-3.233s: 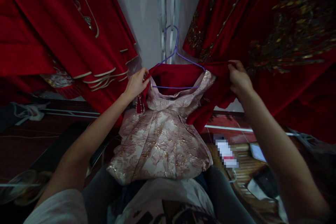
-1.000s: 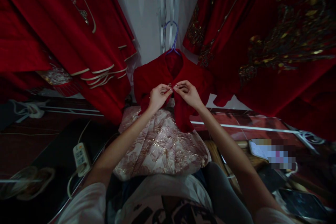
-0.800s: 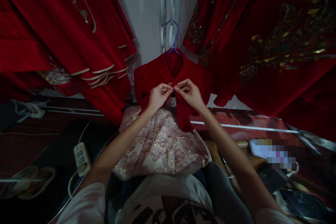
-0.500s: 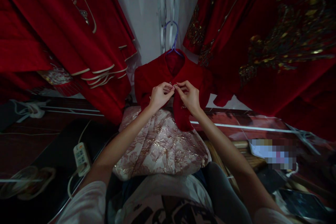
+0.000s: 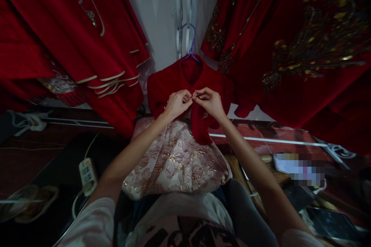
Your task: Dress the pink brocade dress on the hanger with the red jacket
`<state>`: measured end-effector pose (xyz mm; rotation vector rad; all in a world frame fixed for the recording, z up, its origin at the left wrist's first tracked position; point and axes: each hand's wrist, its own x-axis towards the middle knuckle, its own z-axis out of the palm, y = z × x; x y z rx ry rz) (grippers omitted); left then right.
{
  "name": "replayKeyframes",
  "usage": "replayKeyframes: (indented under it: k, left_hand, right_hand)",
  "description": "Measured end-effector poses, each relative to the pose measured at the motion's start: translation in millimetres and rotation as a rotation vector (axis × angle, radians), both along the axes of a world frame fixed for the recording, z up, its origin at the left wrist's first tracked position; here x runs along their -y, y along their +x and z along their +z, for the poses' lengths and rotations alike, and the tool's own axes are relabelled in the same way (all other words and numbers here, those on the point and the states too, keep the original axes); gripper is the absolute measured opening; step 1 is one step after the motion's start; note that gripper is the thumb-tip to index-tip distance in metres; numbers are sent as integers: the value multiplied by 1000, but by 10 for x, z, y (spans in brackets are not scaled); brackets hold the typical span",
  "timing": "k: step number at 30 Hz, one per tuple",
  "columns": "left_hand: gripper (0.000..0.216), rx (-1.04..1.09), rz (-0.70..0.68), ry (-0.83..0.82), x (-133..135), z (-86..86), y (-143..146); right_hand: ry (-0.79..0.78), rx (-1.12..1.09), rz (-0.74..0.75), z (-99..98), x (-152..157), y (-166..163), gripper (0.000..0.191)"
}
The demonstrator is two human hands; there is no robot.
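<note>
A red jacket (image 5: 166,79) with a stand-up collar hangs in front of me on a purple hanger (image 5: 192,40). At its front opening, my left hand (image 5: 177,105) is closed in a pinch on the cloth edge. My right hand (image 5: 211,102) touches it fingertip to fingertip, pinching a small sparkling button (image 5: 195,94). Lower on the loose front panel shows another ornate button (image 5: 206,115). Below the jacket, pale pink brocade cloth (image 5: 174,158) with a metallic sheen spreads over my lap. The exact grip of the fingertips is partly hidden.
Red garments with pale trim (image 5: 101,58) hang at left, and gold-beaded red ones (image 5: 313,46) at right. A power strip (image 5: 87,176) lies on a black surface at left. At lower right are a dark phone-like slab (image 5: 332,222) and a wooden surface (image 5: 262,168).
My right hand has shifted slightly right and turned, showing more of the button between the fingertips. The left hand stays pinched at the opening. The view has moved a little.
</note>
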<state>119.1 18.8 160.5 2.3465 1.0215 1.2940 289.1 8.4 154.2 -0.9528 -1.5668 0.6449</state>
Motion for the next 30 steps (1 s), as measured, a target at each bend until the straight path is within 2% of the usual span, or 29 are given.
replayKeyframes:
  k: [5,7,9,12,15,18,21,25,28,30]
  left_hand:
    - [4,-90,29,46,-11,-2,35]
    - [13,-56,46,36,34,-31,70]
    - [29,-31,46,53,116,-87,100]
    - [59,-88,66,99,262,-260,107]
    - [74,-149,213,121,330,-553,44]
    - [63,-188,414,143,282,-861,-83]
    - [39,-223,497,152,192,-1037,-226]
    - [23,-310,476,150,131,-1043,-331]
    - [17,-326,433,123,143,-968,-287]
    - [14,-269,343,96,187,-894,-191]
  right_hand:
    - [-8,56,-5,-9,-48,1,27]
    - [-12,62,18,-41,-44,2,33]
    - [-6,87,58,-101,-11,16,47]
    - [4,190,44,-226,83,74,70]
    - [-6,274,-69,-323,178,177,65]
    - [-3,270,-201,-331,246,321,45]
    - [-30,276,-298,-283,302,501,28]
    - [-105,263,-320,-249,353,716,25]
    - [-129,115,-238,-252,340,790,28]
    - [-140,5,-198,-240,301,802,30]
